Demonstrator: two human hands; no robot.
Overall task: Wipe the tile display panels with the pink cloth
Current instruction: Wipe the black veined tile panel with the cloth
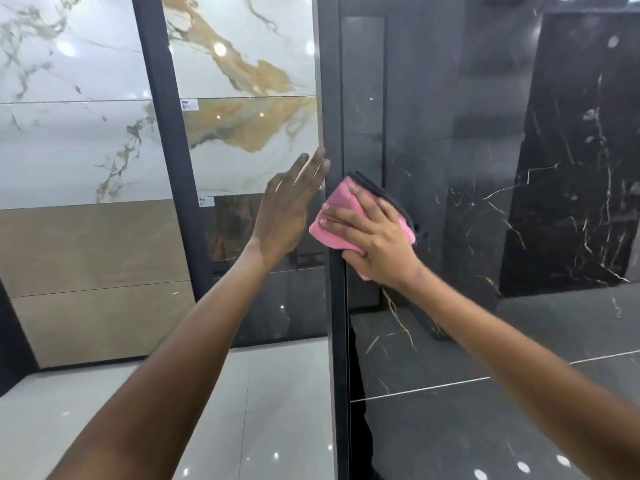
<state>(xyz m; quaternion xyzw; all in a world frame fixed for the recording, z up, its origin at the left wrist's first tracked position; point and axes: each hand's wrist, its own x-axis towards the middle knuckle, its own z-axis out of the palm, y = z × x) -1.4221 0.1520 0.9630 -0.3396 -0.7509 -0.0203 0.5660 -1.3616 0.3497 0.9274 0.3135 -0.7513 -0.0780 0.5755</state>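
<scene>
Both forearms reach forward from the bottom of the view. Right hand (375,242) lies flat on the pink cloth (341,216), fingers spread and nearly straight, pressing it against the dark panel (433,140) just right of the panel's black edge frame (337,306). Cloth is folded, pink side out, with a dark trim along its upper right edge; its left part overlaps the frame. Left hand (285,209) is open, fingers straight and together, pointing up, holding nothing; fingertips are at the frame edge just left of the cloth, contact cannot be told. Dark panel is glossy grey-black with thin white and gold veins, reflecting ceiling lights. Left of the frame, farther back, a white panel (249,64) with tan-gold veining carries a small label (189,105) at its seam. Beyond a black post (162,109), another white marble panel (69,126) sits above a beige tile (93,265). Glossy white floor (249,410) at lower left.
</scene>
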